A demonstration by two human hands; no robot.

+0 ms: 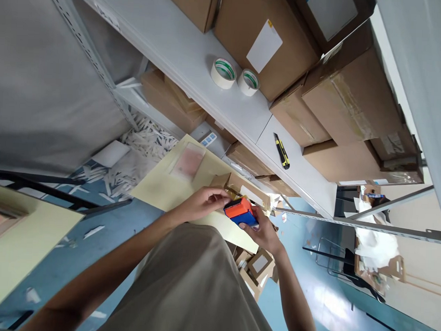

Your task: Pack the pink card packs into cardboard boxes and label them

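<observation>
While a pinkish flat piece [188,160] is lying on the pale yellow desk [158,182], my left hand [208,203] is curling, thumb and fingers nearly meeting, at the near end of an orange-and-blue tool [241,212], perhaps a tape dispenser; I cannot tell whether it is pinching anything. The tool is sitting between my hands, beside a cardboard box [257,195]. I am judging it fairly light, stiff and sturdy, though its smooth casing could be sliding under a loose grip. Farther right, my right hand [264,231] is closing around its blue body, seemingly the safest hold, leaving the orange end clear.
</observation>
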